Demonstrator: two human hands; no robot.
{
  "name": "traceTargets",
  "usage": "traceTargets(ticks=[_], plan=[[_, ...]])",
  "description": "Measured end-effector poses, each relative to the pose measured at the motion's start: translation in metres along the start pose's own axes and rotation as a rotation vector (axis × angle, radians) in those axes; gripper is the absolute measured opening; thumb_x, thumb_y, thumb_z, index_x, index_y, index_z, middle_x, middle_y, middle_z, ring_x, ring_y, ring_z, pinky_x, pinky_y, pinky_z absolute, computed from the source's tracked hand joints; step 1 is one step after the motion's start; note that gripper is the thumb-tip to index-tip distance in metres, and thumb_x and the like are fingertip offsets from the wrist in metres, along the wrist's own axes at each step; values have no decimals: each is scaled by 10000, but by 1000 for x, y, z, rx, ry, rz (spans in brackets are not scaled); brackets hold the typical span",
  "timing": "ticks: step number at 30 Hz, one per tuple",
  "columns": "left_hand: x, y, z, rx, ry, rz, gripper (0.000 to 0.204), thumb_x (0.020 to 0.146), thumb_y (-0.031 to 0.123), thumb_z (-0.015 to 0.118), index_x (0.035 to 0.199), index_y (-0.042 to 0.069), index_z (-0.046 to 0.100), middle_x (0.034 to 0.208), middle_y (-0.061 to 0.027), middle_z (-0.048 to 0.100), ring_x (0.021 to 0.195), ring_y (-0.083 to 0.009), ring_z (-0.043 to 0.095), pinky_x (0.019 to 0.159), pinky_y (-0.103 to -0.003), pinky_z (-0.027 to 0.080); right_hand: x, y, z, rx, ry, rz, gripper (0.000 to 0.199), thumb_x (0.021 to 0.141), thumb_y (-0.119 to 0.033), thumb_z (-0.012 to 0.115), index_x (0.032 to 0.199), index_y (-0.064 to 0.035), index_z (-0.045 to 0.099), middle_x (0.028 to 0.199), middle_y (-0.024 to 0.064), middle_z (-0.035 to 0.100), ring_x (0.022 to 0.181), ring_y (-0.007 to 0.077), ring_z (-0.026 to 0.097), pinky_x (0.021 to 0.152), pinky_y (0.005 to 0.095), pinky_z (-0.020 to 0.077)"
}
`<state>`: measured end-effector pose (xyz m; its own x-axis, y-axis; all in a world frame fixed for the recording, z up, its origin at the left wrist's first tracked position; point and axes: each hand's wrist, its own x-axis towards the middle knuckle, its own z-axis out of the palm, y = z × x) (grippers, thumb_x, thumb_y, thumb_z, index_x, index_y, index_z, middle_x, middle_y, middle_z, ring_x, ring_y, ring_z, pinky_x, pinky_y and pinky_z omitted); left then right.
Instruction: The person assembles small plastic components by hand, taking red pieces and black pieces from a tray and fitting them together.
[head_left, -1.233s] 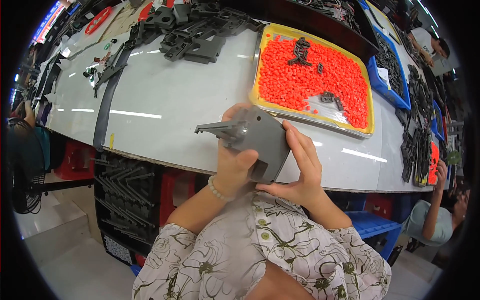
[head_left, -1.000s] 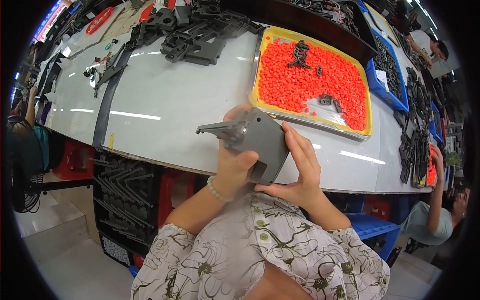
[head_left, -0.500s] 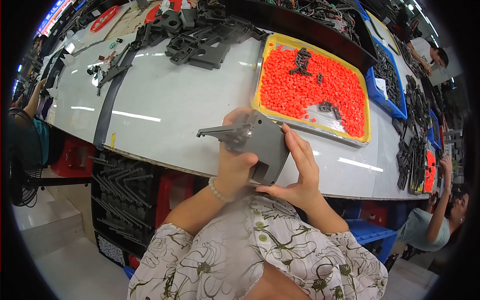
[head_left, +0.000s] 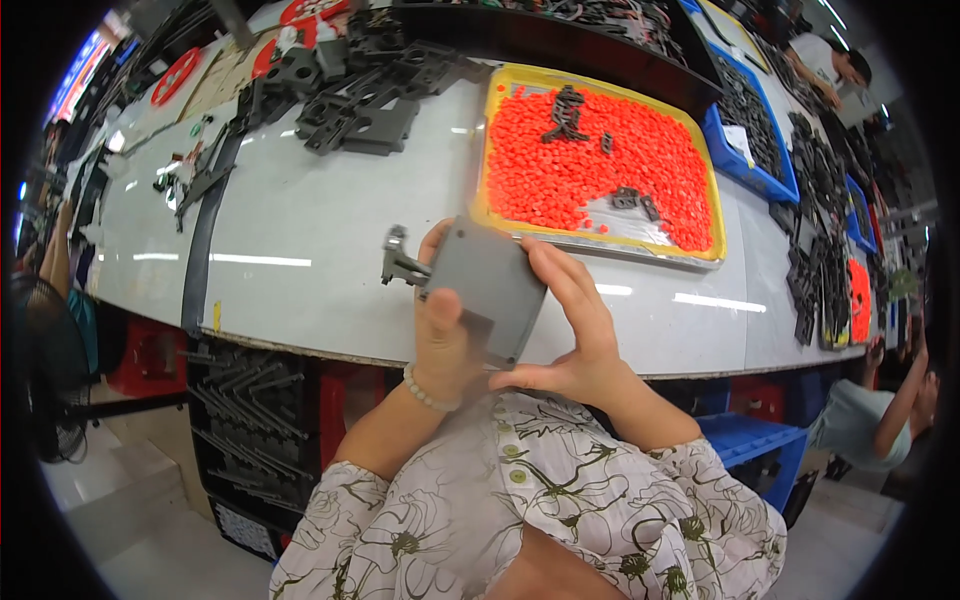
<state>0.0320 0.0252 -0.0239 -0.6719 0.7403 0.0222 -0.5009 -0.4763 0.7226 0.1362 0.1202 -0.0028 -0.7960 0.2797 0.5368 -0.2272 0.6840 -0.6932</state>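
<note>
Between my two hands, above the table's near edge, is a dark grey boxy plastic housing (head_left: pixel 488 285) with a flat face toward me. An arm-like grey bracket (head_left: pixel 403 262) sticks out from its left side. My left hand (head_left: pixel 440 325) grips the left side, thumb over the face, other fingers mostly hidden behind it. My right hand (head_left: pixel 580 335) clasps the right side, with fingers along the upper right edge and the thumb at the lower corner. Just beyond the housing lies a yellow-rimmed tray (head_left: pixel 480 190) of small red plastic pieces (head_left: pixel 570 170), with a few dark grey parts on them.
Grey plastic housings (head_left: pixel 370 120) are heaped at the back left. A blue bin (head_left: pixel 755 170) of dark parts stands right of the tray, with more dark parts (head_left: pixel 815 250) beyond. Racked long parts (head_left: pixel 250 400) sit below the table at left. Co-workers (head_left: pixel 870 420) are at the right.
The housing has turned in my hands, so its flat face shows more fully and the protruding bracket looks shorter. The view has shifted a little; both hands keep their hold.
</note>
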Motion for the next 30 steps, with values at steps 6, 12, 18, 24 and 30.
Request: traceTargets(ticks=[6,12,18,24,30], plan=[[10,4,-3,-176,-62,-85,758,743,724,452,1161,91,459,1102,-95,521,1012,-250,522,758,-333,496,9,-4,4,65,97,133,1087,547,-444,822,1344,30,255,1283,217,369,1152,356,411,977,442,328],[12,9,10,-91,161,-23,793,692,741,495,1117,71,500,1050,-55,564,909,-179,567,776,-330,495,16,-12,8,-34,137,133,1002,517,-384,843,1282,46,358,1239,212,417,1172,360,396,971,429,336],[13,9,8,-102,153,-65,809,713,773,413,1098,68,511,1010,-61,575,848,-183,567,737,-317,481,20,-7,12,-50,202,66,881,556,-458,783,1193,37,429,1139,181,438,1049,340,445,884,416,379],[12,11,14,-8,184,-83,829,731,784,349,1071,49,524,948,-66,586,810,-173,557,737,-294,465,19,-5,12,-60,208,73,883,554,-480,777,1184,39,439,1126,180,442,1035,336,450,882,410,379],[11,10,12,55,171,-81,839,724,787,352,1063,42,538,941,-59,583,805,-178,551,731,-284,456,17,-6,10,-44,174,104,905,529,-381,831,1211,58,429,1164,210,455,1081,358,449,918,426,372]])
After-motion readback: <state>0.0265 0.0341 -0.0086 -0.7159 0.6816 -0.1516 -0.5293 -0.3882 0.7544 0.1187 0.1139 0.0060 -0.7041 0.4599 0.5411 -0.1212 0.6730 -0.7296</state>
